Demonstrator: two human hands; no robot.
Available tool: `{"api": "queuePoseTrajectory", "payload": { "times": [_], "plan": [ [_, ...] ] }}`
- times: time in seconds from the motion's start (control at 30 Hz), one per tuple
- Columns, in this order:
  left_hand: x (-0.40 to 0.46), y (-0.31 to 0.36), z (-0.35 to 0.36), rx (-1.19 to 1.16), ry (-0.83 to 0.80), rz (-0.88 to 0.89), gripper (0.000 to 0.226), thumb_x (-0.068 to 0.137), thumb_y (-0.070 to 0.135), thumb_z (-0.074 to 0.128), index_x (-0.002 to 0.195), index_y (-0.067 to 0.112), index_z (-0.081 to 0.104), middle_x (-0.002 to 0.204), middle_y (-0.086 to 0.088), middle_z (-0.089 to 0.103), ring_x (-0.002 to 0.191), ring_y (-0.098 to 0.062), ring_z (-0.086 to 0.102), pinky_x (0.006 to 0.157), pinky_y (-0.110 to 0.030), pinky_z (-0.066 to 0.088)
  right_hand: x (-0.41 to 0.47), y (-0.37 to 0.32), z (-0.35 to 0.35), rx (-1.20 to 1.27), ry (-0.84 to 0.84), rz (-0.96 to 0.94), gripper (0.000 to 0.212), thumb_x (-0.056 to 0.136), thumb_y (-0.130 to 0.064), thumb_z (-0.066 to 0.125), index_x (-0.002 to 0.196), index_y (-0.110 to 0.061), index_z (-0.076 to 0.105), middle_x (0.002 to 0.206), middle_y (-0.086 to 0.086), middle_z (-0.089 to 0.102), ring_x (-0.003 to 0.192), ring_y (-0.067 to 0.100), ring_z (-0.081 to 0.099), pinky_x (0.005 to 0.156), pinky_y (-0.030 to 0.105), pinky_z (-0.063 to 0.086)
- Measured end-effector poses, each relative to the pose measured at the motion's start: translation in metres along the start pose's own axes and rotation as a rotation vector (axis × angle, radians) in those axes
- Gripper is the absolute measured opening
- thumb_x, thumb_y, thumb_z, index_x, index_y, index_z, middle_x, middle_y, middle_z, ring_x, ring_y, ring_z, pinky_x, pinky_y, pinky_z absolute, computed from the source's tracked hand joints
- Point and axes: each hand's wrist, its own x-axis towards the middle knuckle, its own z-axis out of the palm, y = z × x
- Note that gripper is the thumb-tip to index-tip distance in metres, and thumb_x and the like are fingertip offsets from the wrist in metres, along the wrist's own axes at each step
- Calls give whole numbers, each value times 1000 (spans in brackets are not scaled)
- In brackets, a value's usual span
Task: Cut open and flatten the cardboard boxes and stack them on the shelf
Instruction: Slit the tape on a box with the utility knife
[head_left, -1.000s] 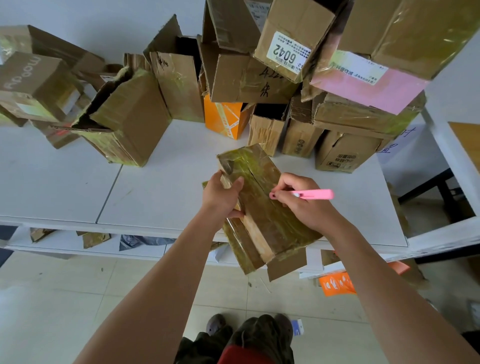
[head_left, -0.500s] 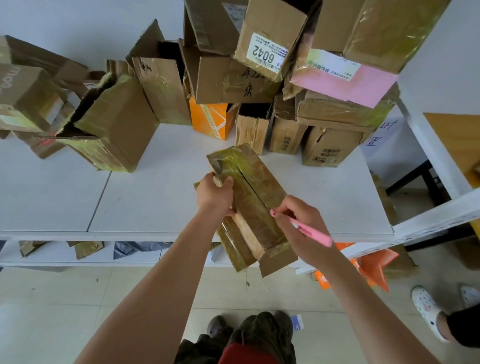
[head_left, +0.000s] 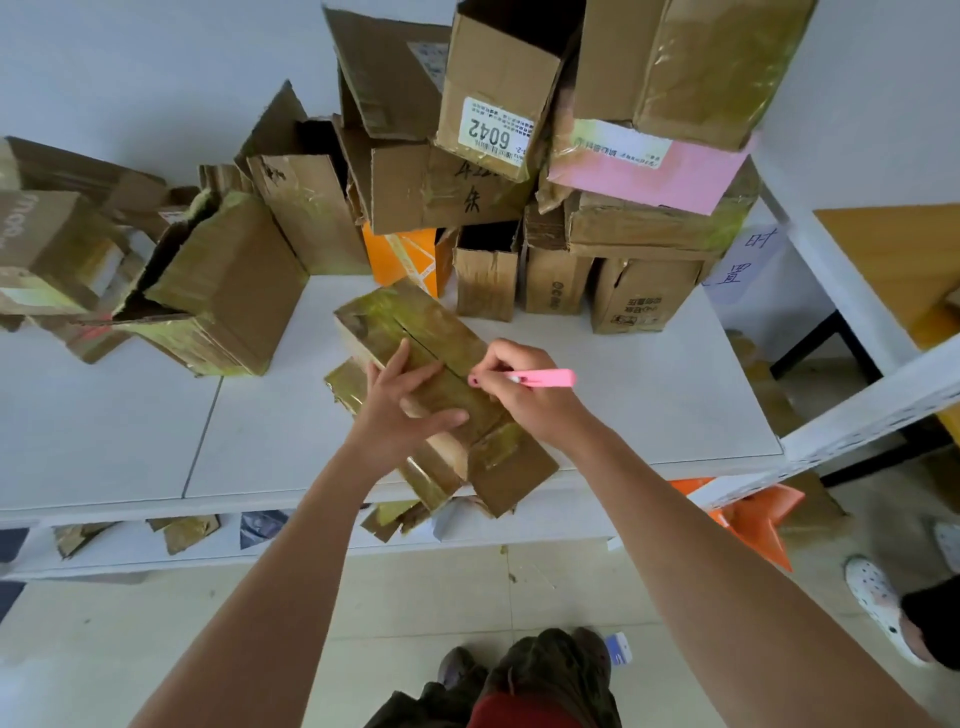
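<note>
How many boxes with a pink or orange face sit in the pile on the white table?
2. The pink-faced cardboard box sits high on the right of the pile; the orange cardboard box stands on the white table under the middle. Others may be hidden behind the pile.

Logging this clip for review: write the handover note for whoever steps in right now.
Left hand: flat, fingers straight, pressing the taped cardboard box on the white shelf.
Right hand: grips the pink cutter, tip at the box's top seam.
Done: near end flaps already open.
Left: finish the cut, flatten it, then the piled boxes behind.
</note>
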Motion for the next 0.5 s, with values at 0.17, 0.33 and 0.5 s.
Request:
{"api": "queuePoseTrajectory", "payload": {
  "times": [0.17, 0.33, 0.5],
  "plan": [
    [-4, -14, -13, -31, -68, -6, 99, 72, 29, 84, 154, 24, 29, 162, 19, 3, 151, -16, -12, 122, -50, 7, -1, -2, 0, -14, -37, -18, 21, 93, -7, 61, 73, -14, 57, 64, -13, 58, 59, 5, 50, 56, 18, 37],
    [-2, -10, -12, 62, -72, -4, 101, 74, 30, 83, 155, 22, 24, 163, 15, 4, 150, -21, -13, 121, -56, 1, -11, -2, -8, -58, -95, -15, 19, 95, -10, 59, 76, -12, 56, 67, -10, 59, 58, 3, 50, 53, 15, 37],
    [2, -12, -14, 113, -68, -8, 100, 74, 32, 83, 154, 24, 24, 163, 15, 4, 150, -21, -13, 120, -59, 1, -25, -5, -16, -157, -152, -70, 19, 96, -14, 58, 78, -18, 53, 71, -12, 59, 62, 7, 55, 52, 14, 38]
  ]
}}
